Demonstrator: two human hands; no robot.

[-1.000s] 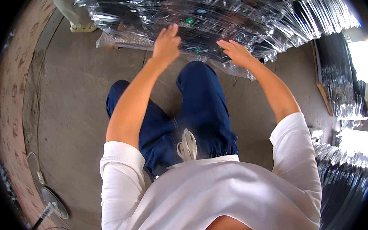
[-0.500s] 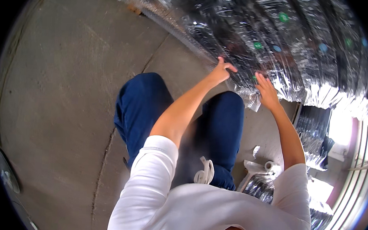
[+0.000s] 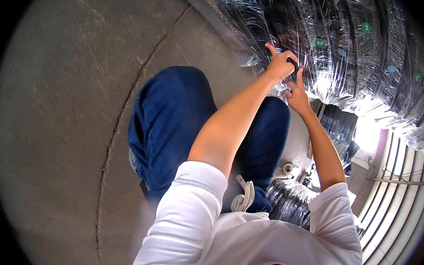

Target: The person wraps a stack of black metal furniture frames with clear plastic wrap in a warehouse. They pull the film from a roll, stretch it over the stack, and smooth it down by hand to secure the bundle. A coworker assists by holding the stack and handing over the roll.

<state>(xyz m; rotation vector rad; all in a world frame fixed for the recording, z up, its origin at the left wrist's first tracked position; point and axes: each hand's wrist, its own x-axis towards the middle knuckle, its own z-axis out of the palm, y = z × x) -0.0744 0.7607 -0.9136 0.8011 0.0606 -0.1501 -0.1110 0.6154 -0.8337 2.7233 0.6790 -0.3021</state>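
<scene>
A large black bundle [image 3: 294,21] wrapped in shiny clear film fills the upper right, with small round green and blue stickers on it. My left hand [image 3: 279,65] is at its lower side, fingers curled round a small black thing [image 3: 292,64] whose kind I cannot make out; the thumb sticks out to the left. Just below and to the right, my right hand [image 3: 298,96] has its index finger stretched up toward that black thing. Its other fingers are partly bent and apart, touching or very near the film's edge.
Grey concrete floor [image 3: 68,125] with a long crack lies to the left. My bent knees [image 3: 175,106] are below the bundle. A small white roll [image 3: 288,168] and another film-wrapped black bundle [image 3: 290,204] are by my right side. White slats [image 3: 396,190] stand at the far right.
My left hand has moved up and right along the bundle, and its fingers are now curled round a small black thing. My right hand has shifted slightly left, closer to it. The view has shifted.
</scene>
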